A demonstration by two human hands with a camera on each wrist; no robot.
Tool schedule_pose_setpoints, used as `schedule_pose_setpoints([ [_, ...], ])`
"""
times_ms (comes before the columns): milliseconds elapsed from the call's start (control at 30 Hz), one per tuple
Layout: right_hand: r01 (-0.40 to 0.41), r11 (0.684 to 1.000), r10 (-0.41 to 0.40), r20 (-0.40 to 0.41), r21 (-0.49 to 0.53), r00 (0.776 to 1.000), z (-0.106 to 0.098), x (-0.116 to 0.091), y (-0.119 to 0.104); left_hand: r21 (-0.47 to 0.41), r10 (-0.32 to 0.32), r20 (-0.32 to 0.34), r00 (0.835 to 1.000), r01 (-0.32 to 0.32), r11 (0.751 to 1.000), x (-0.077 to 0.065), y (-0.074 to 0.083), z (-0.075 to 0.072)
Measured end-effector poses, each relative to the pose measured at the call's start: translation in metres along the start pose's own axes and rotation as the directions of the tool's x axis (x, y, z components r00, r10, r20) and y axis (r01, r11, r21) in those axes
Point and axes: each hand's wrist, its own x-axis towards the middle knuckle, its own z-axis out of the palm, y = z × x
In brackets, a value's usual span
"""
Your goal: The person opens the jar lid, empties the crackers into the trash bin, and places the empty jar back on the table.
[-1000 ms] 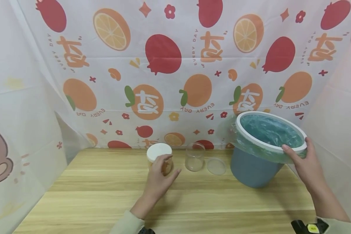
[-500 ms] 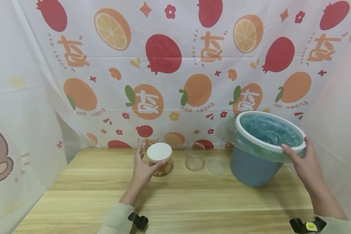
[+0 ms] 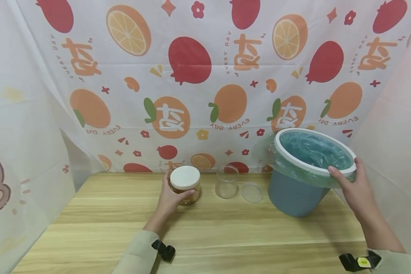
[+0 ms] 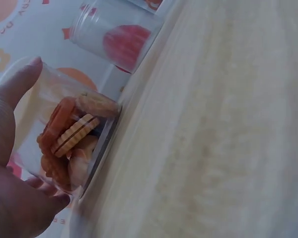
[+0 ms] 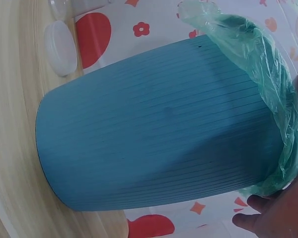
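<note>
My left hand [image 3: 169, 198] grips a clear jar [image 4: 44, 106] with a white lid [image 3: 185, 177], thumb on the near side and fingers round the far left side. Several biscuits [image 4: 72, 139], one of them a sandwich biscuit, lie inside, and the jar stands on the table. Over at the right, my right hand [image 3: 354, 186] holds the white rim [image 3: 303, 164] of a blue-grey waste bin [image 3: 294, 196], its thumb over the top. A translucent green bin liner [image 5: 270, 79] lines the bin and hangs down outside below the rim.
Between jar and bin stands a lidless clear jar [image 3: 227, 182], with a round translucent lid [image 3: 251, 192] lying flat beside it. A fruit-patterned cloth [image 3: 205, 76] hangs behind the wooden table [image 3: 205, 232]; pale curtains flank both sides.
My left hand has moved from the jar's front right round to its left side and taken hold of it. The right hand stays on the bin's rim.
</note>
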Motion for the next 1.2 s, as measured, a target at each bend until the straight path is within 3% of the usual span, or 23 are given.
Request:
schedule_pose_setpoints([
  [233,0.005,1.0,-0.005,-0.009,0.001,1.0,0.0,0.0,0.001,0.02,-0.056,0.008,0.998,0.055,0.998,0.005,-0.005,0.002],
  [633,0.0,1.0,0.0,-0.009,0.013,1.0,0.001,-0.001,0.002,0.076,-0.054,0.08,0.995,0.048,0.996,-0.003,0.0,0.003],
  [867,-0.009,1.0,0.009,-0.012,0.013,1.0,0.002,-0.002,0.001,0.072,0.024,0.161,0.987,-0.036,0.997,-0.011,-0.001,0.012],
  [1033,-0.005,1.0,0.006,-0.019,0.024,1.0,0.002,-0.003,0.002,0.015,0.107,0.232,0.967,-0.114,0.993,-0.015,-0.001,0.022],
  [1200,-0.008,1.0,0.008,-0.014,0.018,1.0,0.002,-0.003,0.001,-0.038,0.153,0.289,0.945,-0.149,0.988,-0.02,-0.003,0.035],
])
